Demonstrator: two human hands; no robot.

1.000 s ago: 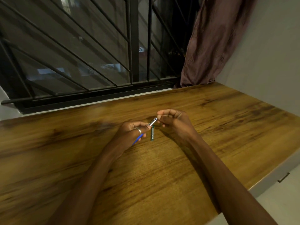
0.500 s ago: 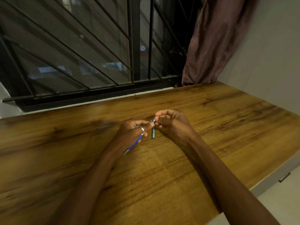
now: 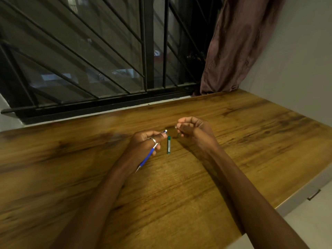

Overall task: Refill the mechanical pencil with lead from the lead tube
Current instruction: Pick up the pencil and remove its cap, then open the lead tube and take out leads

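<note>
My left hand (image 3: 143, 143) grips a blue mechanical pencil (image 3: 147, 156), its tip pointing down toward me and its open rear end (image 3: 165, 131) poking out past the thumb. A silver ring sits on one finger. My right hand (image 3: 193, 130) is a short way to the right, fingers curled, pinching a small silver piece (image 3: 176, 127) that looks like the pencil's cap. The green lead tube (image 3: 168, 145) lies flat on the wooden table (image 3: 179, 186) between the two hands, touched by neither.
A barred window (image 3: 107, 60) runs along the table's far edge. A brownish curtain (image 3: 237, 47) hangs at the back right beside a pale wall. The table's right edge drops off near a drawer handle (image 3: 313, 194).
The silver cap has come off the pencil's rear end. My right hand has pulled away to the right with it, while the left hand keeps the pencil.
</note>
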